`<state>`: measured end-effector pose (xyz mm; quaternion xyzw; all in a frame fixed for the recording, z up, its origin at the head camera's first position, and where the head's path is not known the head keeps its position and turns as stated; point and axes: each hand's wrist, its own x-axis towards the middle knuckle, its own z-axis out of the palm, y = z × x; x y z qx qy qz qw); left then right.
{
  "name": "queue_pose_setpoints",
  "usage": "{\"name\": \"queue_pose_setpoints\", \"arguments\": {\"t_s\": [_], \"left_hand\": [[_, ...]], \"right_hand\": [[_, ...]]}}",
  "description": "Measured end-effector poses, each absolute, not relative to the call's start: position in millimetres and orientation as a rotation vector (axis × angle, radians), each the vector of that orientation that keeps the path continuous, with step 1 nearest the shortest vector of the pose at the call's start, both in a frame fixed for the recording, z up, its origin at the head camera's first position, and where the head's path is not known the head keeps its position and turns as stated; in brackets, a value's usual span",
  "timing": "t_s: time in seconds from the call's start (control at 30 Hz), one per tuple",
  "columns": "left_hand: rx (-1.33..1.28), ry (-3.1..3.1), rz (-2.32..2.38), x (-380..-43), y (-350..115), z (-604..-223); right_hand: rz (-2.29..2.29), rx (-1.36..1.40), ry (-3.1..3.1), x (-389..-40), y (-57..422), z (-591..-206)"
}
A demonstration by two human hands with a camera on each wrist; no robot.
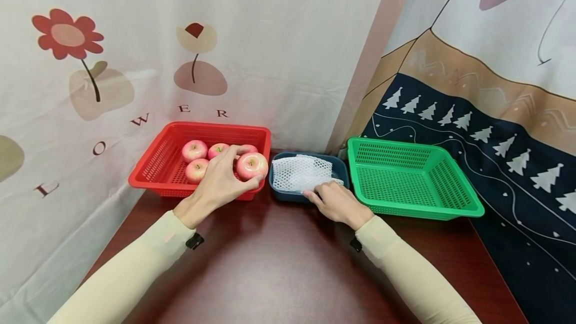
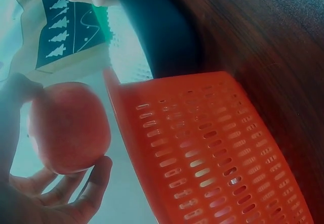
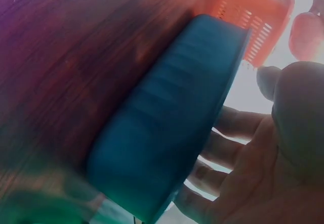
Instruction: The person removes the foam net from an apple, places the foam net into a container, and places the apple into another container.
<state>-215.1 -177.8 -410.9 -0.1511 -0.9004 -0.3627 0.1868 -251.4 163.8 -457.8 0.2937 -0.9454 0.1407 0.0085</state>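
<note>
My left hand (image 1: pixel 220 179) curls round a pink apple (image 1: pixel 252 165) at the near right corner of the red basket (image 1: pixel 153 171); the left wrist view shows that apple (image 2: pixel 68 128) between thumb and fingers (image 2: pixel 91 191) above the basket's wall (image 2: pixel 212 153). Three more apples (image 1: pixel 195 150) lie in the basket. My right hand (image 1: pixel 335 201) reaches over the near rim of the dark blue tray (image 1: pixel 288 195), fingertips on a white foam net (image 1: pixel 300 171). From the right wrist, the tray (image 3: pixel 167 128) sits under curled fingers (image 3: pixel 223 155).
An empty green basket (image 1: pixel 468 204) stands right of the blue tray. All three containers sit at the back of a dark wooden table (image 1: pixel 279 264). Printed curtains hang close behind and on both sides.
</note>
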Motion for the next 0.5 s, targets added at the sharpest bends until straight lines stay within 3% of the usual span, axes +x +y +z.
{"name": "queue_pose_setpoints", "arguments": {"t_s": [0.5], "left_hand": [[-0.378,-2.568,-0.957,-219,-183,-411]], "right_hand": [[0.415,0.860,-2.853,-235,171,-439]]}}
